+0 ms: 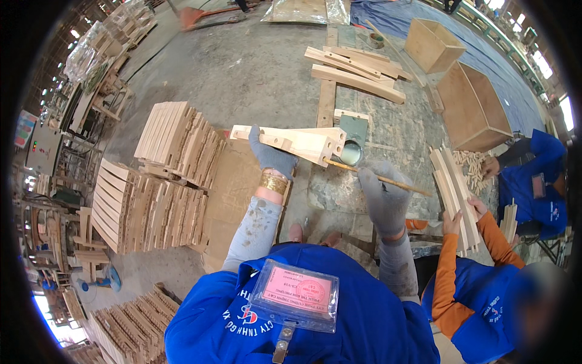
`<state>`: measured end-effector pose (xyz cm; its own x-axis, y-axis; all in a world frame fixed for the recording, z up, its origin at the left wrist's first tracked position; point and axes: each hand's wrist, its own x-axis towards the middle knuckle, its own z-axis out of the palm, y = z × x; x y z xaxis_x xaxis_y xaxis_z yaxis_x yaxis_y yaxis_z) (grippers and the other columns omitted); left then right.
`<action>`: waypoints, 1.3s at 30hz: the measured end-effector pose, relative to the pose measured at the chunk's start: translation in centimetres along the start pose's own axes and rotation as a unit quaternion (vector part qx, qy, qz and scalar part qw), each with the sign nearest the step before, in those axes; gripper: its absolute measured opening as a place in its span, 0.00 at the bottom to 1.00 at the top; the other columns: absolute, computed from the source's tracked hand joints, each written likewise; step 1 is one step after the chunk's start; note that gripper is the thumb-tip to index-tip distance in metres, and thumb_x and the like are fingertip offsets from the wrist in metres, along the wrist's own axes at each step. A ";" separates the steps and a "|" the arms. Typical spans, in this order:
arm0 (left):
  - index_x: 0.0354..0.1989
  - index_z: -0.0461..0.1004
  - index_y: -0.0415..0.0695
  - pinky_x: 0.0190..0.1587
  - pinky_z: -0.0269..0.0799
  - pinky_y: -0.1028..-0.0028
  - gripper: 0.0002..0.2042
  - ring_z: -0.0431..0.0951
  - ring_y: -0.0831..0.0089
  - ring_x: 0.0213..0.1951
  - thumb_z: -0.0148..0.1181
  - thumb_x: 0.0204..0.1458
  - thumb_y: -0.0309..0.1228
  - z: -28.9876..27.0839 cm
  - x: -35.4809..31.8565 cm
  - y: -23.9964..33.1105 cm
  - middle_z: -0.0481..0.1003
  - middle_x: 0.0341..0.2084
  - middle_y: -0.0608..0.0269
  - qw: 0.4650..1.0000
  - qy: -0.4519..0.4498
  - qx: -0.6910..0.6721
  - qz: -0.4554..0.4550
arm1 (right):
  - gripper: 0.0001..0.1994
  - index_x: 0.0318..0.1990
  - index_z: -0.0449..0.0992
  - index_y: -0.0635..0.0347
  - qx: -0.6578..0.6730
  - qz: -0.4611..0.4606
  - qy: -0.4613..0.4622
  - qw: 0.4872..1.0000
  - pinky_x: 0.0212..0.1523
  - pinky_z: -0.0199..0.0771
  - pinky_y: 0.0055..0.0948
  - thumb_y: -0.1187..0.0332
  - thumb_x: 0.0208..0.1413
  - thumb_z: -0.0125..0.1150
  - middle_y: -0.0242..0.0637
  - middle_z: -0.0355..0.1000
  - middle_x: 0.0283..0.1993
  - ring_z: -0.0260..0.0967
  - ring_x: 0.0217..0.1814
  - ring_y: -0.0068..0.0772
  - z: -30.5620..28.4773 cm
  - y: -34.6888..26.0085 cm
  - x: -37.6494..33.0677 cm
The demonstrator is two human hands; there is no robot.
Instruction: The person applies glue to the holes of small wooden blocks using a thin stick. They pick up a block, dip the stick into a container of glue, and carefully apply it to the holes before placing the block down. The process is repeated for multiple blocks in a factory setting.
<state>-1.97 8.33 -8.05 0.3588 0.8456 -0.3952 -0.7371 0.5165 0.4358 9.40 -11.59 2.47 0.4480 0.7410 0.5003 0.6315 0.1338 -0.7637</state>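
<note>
Hanging nearest the camera, a clear badge holder with a pink card (298, 294) is resting against the person's blue shirt (376, 330). Beyond it, the gray-gloved left hand (274, 159) is gripping pale wooden pieces (297, 142), its fingers wrapping around them; the pieces are lying crosswise at the left edge of the worktable, their drilled ends pointing toward a container of whitish liquid (350, 154). Fingers of the gloved right hand (386, 197) are curling together and pinching a thin stick (400, 184), whose tip is meeting the drilled end of a piece.

Pale smears and stains are covering the gray-green worktable (327, 194). Toward its far end, loose wooden bars (357, 76) are lying in a heap, and two open wooden boxes (473, 109) are standing to the right, near a blue sheet (500, 76). On the right, a co-worker in orange sleeves (450, 255) is holding long slats (454, 197), while another co-worker (536, 176) is reaching to a pile of small dowels (471, 170).

To the left, stacked slats (151, 206) are standing beside brown cardboard (227, 200), and a blue fan (103, 282) is standing lower down. Gray concrete floor (194, 67) is stretching behind, with plastic-wrapped stacks (88, 54) lining the far left.
</note>
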 end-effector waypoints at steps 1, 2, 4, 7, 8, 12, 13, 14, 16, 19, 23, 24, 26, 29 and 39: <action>0.49 0.62 0.43 0.47 0.64 0.55 0.35 0.67 0.57 0.44 0.50 0.40 0.60 0.0 0.0 0.2 0.66 0.42 0.54 1.000 -0.001 0.002 -0.003 | 0.02 0.28 0.75 0.64 -0.025 -0.039 -0.008 0.999 0.23 0.68 0.21 0.75 0.48 0.57 0.37 0.72 0.27 0.70 0.24 0.28 -0.1 0.1 0.0; 0.50 0.62 0.43 0.47 0.64 0.55 0.36 0.66 0.57 0.44 0.50 0.40 0.60 0.3 -0.1 0.3 0.66 0.42 0.54 1.000 -0.004 0.005 -0.009 | 0.02 0.28 0.75 0.63 -0.051 -0.076 -0.014 0.996 0.23 0.68 0.22 0.75 0.48 0.57 0.36 0.72 0.27 0.70 0.24 0.28 -0.2 0.3 0.0; 0.50 0.61 0.43 0.48 0.63 0.54 0.36 0.66 0.56 0.45 0.50 0.39 0.61 0.8 -0.6 0.2 0.65 0.43 0.53 1.000 -0.005 0.013 -0.011 | 0.02 0.29 0.75 0.62 -0.091 -0.124 -0.002 0.988 0.22 0.68 0.23 0.75 0.47 0.57 0.35 0.72 0.28 0.70 0.24 0.29 -0.2 0.5 0.1; 0.53 0.58 0.42 0.50 0.62 0.52 0.38 0.64 0.52 0.49 0.48 0.41 0.61 1.1 -0.5 0.2 0.63 0.48 0.50 1.000 0.000 0.014 -0.005 | 0.02 0.28 0.75 0.61 -0.083 -0.104 0.027 0.991 0.23 0.68 0.24 0.75 0.46 0.58 0.35 0.72 0.29 0.70 0.24 0.30 0.1 0.5 0.0; 0.55 0.57 0.42 0.51 0.62 0.51 0.38 0.64 0.50 0.51 0.48 0.41 0.60 1.1 -0.5 0.3 0.62 0.50 0.48 1.000 0.004 0.013 0.001 | 0.02 0.28 0.75 0.61 -0.046 -0.063 0.021 0.997 0.23 0.68 0.24 0.75 0.46 0.58 0.35 0.72 0.30 0.70 0.24 0.30 0.1 0.3 -0.4; 0.55 0.57 0.41 0.51 0.62 0.51 0.38 0.64 0.51 0.50 0.47 0.42 0.60 1.1 -0.4 0.7 0.62 0.50 0.48 1.000 -0.001 0.014 0.002 | 0.02 0.29 0.75 0.61 -0.015 -0.064 0.001 0.998 0.26 0.70 0.25 0.75 0.46 0.58 0.36 0.72 0.31 0.70 0.26 0.31 -0.2 -0.1 -0.4; 0.55 0.57 0.41 0.51 0.62 0.52 0.38 0.64 0.51 0.50 0.47 0.42 0.60 1.1 -0.5 0.7 0.62 0.50 0.48 1.000 -0.001 0.015 0.002 | 0.02 0.29 0.75 0.62 -0.018 -0.063 0.013 0.998 0.27 0.70 0.25 0.75 0.46 0.57 0.36 0.73 0.31 0.71 0.27 0.32 -0.1 -0.4 -0.3; 0.55 0.57 0.41 0.51 0.62 0.52 0.38 0.64 0.51 0.50 0.47 0.43 0.60 1.3 -0.6 0.7 0.62 0.50 0.48 1.000 -0.002 0.017 0.002 | 0.02 0.30 0.75 0.62 -0.021 -0.061 0.025 0.998 0.28 0.70 0.25 0.76 0.47 0.57 0.37 0.73 0.31 0.71 0.28 0.32 0.0 -0.6 -0.2; 0.55 0.58 0.41 0.51 0.62 0.52 0.37 0.64 0.51 0.50 0.47 0.43 0.59 1.6 -0.8 0.6 0.62 0.50 0.49 1.000 0.007 0.029 -0.002 | 0.03 0.30 0.74 0.62 -0.003 -0.073 0.027 0.997 0.29 0.71 0.25 0.77 0.48 0.56 0.38 0.73 0.31 0.72 0.30 0.34 -0.1 -0.7 0.0; 0.54 0.59 0.42 0.51 0.63 0.54 0.36 0.65 0.52 0.50 0.47 0.43 0.59 1.4 -0.8 1.2 0.63 0.49 0.50 1.000 0.001 0.018 -0.003 | 0.04 0.32 0.74 0.63 0.066 -0.102 -0.005 0.993 0.31 0.72 0.27 0.78 0.48 0.54 0.41 0.74 0.32 0.73 0.33 0.38 -1.1 -0.4 0.1; 0.51 0.61 0.44 0.49 0.65 0.57 0.32 0.67 0.56 0.47 0.49 0.44 0.57 2.2 -1.5 1.5 0.65 0.46 0.54 1.000 0.006 0.018 0.010 | 0.07 0.34 0.73 0.64 0.156 -0.037 0.041 0.986 0.35 0.73 0.32 0.80 0.47 0.54 0.44 0.74 0.33 0.73 0.34 0.41 -1.6 0.0 -1.6; 0.50 0.62 0.45 0.48 0.66 0.58 0.31 0.67 0.57 0.47 0.49 0.44 0.56 2.6 -1.8 1.4 0.66 0.46 0.55 1.000 -0.001 0.023 0.016 | 0.07 0.35 0.73 0.65 0.176 -0.005 0.070 0.982 0.36 0.73 0.33 0.81 0.47 0.54 0.44 0.74 0.33 0.73 0.34 0.42 -1.3 0.4 -1.9; 0.48 0.64 0.46 0.47 0.67 0.61 0.28 0.68 0.60 0.45 0.50 0.45 0.55 3.4 -2.5 1.5 0.67 0.44 0.57 0.999 -0.020 0.035 0.034 | 0.10 0.39 0.72 0.66 0.090 -0.049 0.103 0.989 0.39 0.73 0.33 0.82 0.47 0.53 0.45 0.73 0.37 0.72 0.39 0.43 0.2 1.9 -1.4; 0.46 0.65 0.47 0.46 0.68 0.63 0.26 0.69 0.61 0.44 0.50 0.46 0.54 3.4 -2.9 1.5 0.68 0.42 0.58 0.997 -0.054 0.040 0.038 | 0.14 0.44 0.68 0.66 0.034 -0.110 0.132 0.985 0.45 0.71 0.34 0.83 0.48 0.50 0.47 0.70 0.44 0.69 0.46 0.44 2.0 2.6 -0.2; 0.50 0.62 0.44 0.48 0.65 0.61 0.31 0.66 0.59 0.47 0.49 0.45 0.56 4.8 -4.2 0.2 0.65 0.45 0.55 0.997 -0.044 0.037 0.058 | 0.22 0.57 0.55 0.68 0.045 -0.132 0.113 0.984 0.57 0.61 0.35 0.81 0.53 0.45 0.51 0.57 0.58 0.63 0.56 0.39 3.1 2.3 0.2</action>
<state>-0.90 5.50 -2.40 0.3260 0.9067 -0.2675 -0.7327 0.4212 0.5345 9.01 -9.13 -0.49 0.4112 0.5094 0.7559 0.6906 0.3671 -0.6231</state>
